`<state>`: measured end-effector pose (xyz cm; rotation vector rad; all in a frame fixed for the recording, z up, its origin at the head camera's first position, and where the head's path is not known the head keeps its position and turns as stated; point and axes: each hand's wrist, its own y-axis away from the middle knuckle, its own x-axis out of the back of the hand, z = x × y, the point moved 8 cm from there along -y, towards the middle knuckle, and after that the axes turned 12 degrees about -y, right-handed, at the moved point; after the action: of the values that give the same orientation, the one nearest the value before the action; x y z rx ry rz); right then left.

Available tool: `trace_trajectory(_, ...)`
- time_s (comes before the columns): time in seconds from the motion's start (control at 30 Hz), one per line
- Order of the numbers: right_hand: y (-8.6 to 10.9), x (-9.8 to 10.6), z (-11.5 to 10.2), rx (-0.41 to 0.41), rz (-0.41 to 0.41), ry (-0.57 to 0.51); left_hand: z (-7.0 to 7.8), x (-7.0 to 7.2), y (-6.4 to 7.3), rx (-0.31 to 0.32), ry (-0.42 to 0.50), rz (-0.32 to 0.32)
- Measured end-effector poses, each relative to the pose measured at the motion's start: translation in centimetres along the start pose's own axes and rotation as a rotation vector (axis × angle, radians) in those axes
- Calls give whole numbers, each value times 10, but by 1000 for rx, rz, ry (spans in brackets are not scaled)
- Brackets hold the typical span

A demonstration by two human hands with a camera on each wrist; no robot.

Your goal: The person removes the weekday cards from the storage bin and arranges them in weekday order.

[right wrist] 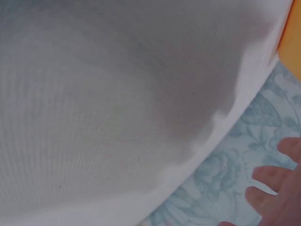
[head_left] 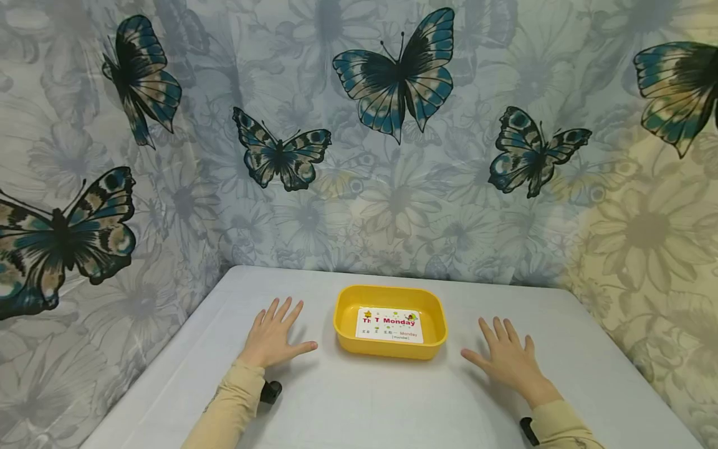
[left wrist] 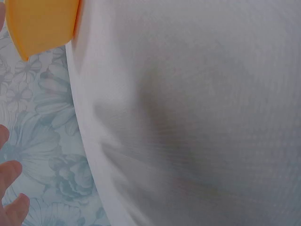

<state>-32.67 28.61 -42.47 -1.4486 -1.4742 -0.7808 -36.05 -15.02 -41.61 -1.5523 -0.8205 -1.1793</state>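
Observation:
A yellow plastic basin stands on the white table, between the two hands. Inside it lie white cards printed with coloured words, "Monday" on the one to the right; they seem to overlap. To the basin's left, my left hand spreads its fingers over the table and holds nothing. On the other side, my right hand is likewise spread, apart from the basin. Fingertips show at the left edge of the left wrist view and the lower right of the right wrist view, each with part of the basin.
White cloth covers the table. Behind it and at both sides hangs a floral curtain with large blue butterflies. A dark strap with a small black device is on the left wrist; another dark band is on the right.

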Motion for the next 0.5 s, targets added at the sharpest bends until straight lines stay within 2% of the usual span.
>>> trace_trajectory(0.17,0,-3,5,5,-20,1,0,-1,1,6,17,-11)
trace_trajectory(0.37,0,-7,8,-8,-44,-4,-2,-8,1,16,11,-48)
trace_trajectory(0.5,-1,-7,6,-1,-40,-6,-3,-11,1,28,46,-58)
